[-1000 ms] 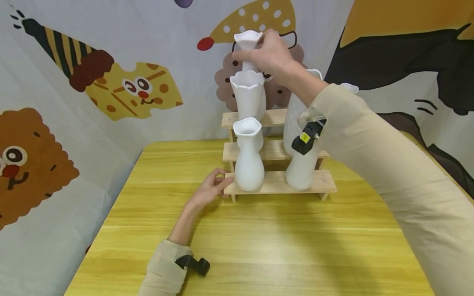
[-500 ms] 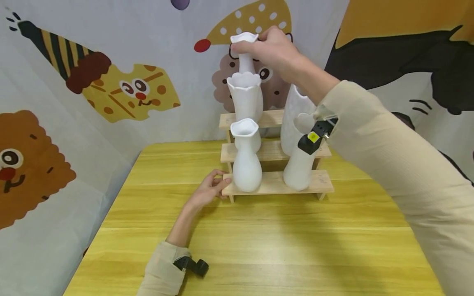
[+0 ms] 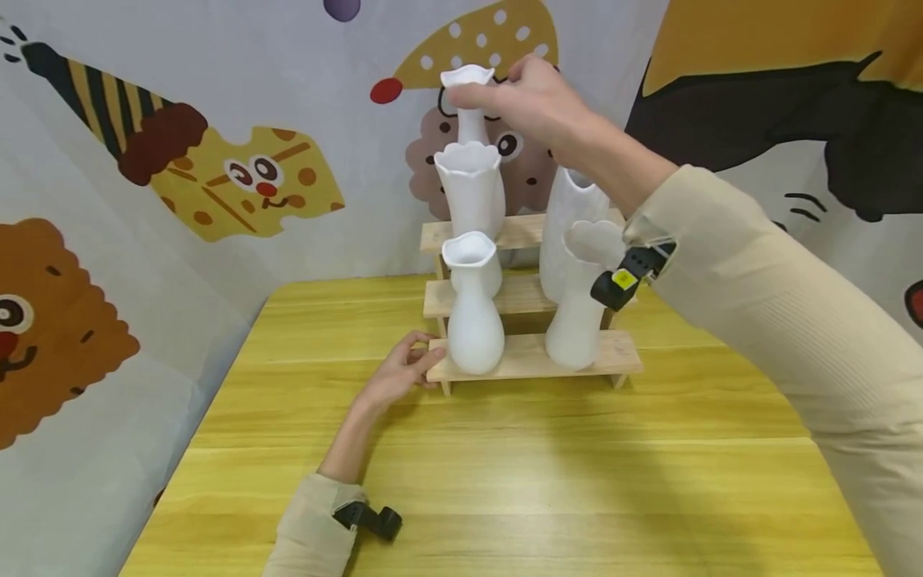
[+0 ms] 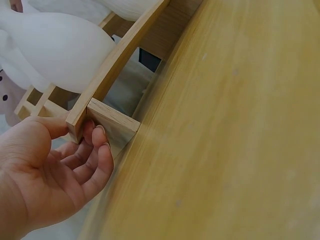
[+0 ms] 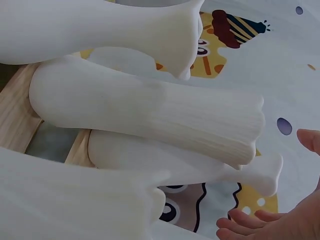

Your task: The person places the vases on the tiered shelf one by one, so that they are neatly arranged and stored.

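A three-step wooden stand (image 3: 534,365) bears several white vases. My left hand (image 3: 395,375) holds the left end of its lowest step. In the left wrist view, that hand's thumb lies on the board's end, and its fingers curl below, beside the leg. My right hand (image 3: 542,102) is up at the top step, around the rim of a narrow-necked vase (image 3: 472,126) standing at the back left. The right wrist view shows thumb and fingers spread, apart from this vase's flared mouth (image 5: 270,176). A scalloped vase (image 3: 469,188) in front hides its lower body.
At the front left stands a slim vase (image 3: 476,332), and at the front right a ruffled vase (image 3: 573,320). Behind the latter rises a tall wide vase (image 3: 566,228). A printed cloth (image 3: 346,96) hangs behind the yellow wooden table (image 3: 476,489).
My right hand has loosened around the back-left vase and shifted slightly right relative to it. The left hand keeps its place on the stand. The whole head view has drifted a little left.
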{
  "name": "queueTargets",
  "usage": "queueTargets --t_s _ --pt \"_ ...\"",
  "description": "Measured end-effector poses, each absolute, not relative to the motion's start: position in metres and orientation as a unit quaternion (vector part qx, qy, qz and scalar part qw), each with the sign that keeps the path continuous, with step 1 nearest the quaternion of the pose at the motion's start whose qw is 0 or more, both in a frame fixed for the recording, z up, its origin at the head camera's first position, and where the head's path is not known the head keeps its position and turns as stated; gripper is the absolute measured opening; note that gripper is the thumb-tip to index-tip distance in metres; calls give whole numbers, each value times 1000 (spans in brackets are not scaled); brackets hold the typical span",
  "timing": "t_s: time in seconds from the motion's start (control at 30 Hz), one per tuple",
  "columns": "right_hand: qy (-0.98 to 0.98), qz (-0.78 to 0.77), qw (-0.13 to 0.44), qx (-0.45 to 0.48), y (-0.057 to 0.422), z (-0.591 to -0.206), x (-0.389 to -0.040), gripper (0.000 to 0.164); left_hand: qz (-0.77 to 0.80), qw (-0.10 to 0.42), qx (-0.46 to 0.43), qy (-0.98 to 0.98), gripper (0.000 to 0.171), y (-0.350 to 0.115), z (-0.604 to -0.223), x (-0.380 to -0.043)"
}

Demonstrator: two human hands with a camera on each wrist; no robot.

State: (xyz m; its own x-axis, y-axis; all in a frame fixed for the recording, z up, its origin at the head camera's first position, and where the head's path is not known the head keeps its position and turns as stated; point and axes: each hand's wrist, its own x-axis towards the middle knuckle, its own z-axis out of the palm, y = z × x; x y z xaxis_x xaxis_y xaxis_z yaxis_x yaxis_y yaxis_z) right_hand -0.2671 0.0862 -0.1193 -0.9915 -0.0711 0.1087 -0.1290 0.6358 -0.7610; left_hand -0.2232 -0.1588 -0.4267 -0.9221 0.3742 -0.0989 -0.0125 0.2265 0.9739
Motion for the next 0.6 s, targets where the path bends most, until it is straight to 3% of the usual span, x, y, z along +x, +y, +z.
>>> queueTargets --t_s 0.17,0.6 --pt "-907 418 27 54 91 -117 -262 94 609 157 121 768 41 -159 -427 -224" --pt "-898 432 39 79 119 -118 -249 92 607 159 126 768 44 -159 -428 -225"
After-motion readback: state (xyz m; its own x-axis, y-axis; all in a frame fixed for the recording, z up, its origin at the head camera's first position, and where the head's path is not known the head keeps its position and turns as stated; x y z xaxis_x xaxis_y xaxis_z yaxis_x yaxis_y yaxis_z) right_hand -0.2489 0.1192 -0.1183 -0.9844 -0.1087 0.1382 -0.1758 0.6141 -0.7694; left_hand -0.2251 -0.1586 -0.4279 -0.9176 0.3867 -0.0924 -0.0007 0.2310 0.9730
